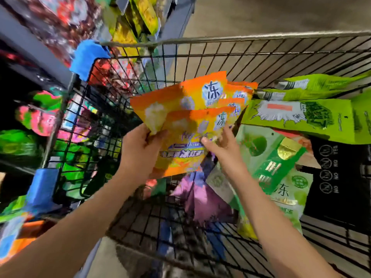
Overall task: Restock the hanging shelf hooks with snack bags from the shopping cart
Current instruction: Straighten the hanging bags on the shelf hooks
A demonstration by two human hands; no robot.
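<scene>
Hands meet at the middle of the frame over a black wire-mesh shopping cart (200, 63), both gripping a fanned bunch of glossy orange and yellow snack bags (192, 109) held up above the basket. The left hand (140, 149) has its fingers wrapped round the lower left edge of the bunch, thumb pressed on the front of the nearest bag. The right hand (222, 145) pinches the right side of that same front bag, fingers closed on the plastic. At least four bags overlap in the fan, their tops pointing toward the upper right. Lower in the cart, at right of the frame, lie long lime-green flat packets (301, 115) stacked against the far wall, and below them a pale green pouch with a dark green band and gold seal (281, 163). A purple foil bag (200, 199) lies beneath the held bunch, near the cart floor. Blue plastic corner bumpers (86, 57) cap the cart's left rim. Along the left edge of the frame hang blurred, bright packets on a shelf rack (40, 121), just beside the cart.
</scene>
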